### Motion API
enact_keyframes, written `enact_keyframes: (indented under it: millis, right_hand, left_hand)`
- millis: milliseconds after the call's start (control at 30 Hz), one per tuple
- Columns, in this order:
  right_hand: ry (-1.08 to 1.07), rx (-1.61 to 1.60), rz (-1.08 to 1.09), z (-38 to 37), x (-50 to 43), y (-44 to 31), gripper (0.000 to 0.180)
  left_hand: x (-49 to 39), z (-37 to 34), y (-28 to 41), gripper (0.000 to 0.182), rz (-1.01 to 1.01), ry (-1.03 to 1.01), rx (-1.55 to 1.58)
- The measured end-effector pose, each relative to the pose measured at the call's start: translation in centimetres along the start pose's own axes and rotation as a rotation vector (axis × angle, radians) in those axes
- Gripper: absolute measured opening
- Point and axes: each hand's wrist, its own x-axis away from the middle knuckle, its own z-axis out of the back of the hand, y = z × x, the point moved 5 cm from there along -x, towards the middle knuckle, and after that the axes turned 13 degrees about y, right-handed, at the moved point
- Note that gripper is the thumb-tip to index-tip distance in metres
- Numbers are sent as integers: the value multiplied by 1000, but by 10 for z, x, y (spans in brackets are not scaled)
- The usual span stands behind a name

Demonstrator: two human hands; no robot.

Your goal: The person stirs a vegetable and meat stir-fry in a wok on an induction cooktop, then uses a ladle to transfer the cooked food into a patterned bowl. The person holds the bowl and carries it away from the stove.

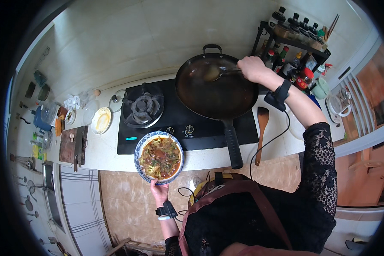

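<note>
My left hand (159, 191) grips the near rim of a blue-and-white bowl (137, 156) and holds it up in front of the counter edge. Cooked vegetables in reddish-brown sauce (160, 156) fill the bowl. Over the right side of a large dark wok (211, 99), my right hand (254, 68) is closed around the handle of a ladle (212, 73). The ladle's head is inside the wok, towards its far side. Little but a dark, wet film shows in the wok, whose long black handle (233, 144) points towards me.
A wooden spatula (262, 123) lies right of the black gas cooktop (153, 140). The left burner (142, 104) is bare. Further left are a sauce-stained plate (101, 121) and a cutting board (71, 140) with a cleaver (78, 147). A seasoning rack (299, 43) stands back right. A cable (272, 137) hangs from my right wrist.
</note>
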Motion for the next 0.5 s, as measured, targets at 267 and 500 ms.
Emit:
enact_keyframes:
  millis: [267,500]
  right_hand:
    - [7,200,73,21,9,43,12]
    - [140,-120,92,-16,1,6,30]
  left_hand:
    - [1,1,-1,54,-18,68,0]
    - [1,1,0,54,2,57,-17]
